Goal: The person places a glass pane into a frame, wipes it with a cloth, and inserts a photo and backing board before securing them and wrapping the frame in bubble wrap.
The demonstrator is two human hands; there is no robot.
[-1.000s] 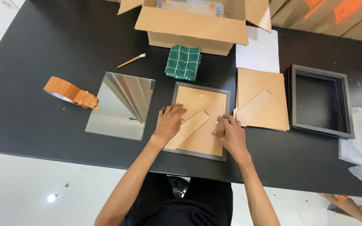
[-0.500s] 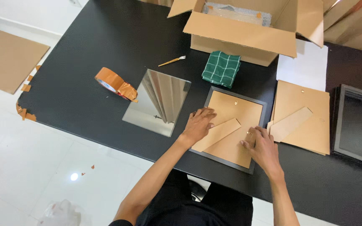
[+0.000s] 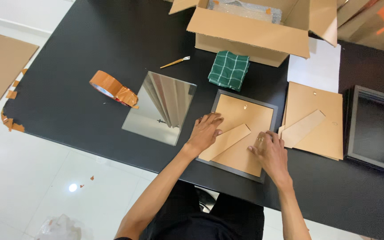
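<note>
Both hands lay flat, fingers spread, on the face-down picture frame (image 3: 241, 133) at the table's near edge: left hand (image 3: 204, 131) at nine o'clock, right hand (image 3: 267, 151) at four, pressing its backing board in. Glass pane (image 3: 161, 106) waited at nine o'clock.

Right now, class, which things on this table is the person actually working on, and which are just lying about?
In hand:
- picture frame lying face down, brown backing board with stand uppermost
- left hand flat on its left edge
- right hand on its right edge

Lying about:
- glass pane
- tape roll
- small brush
- green checked cloth
- cardboard box
- second backing board
- empty black frame
</note>
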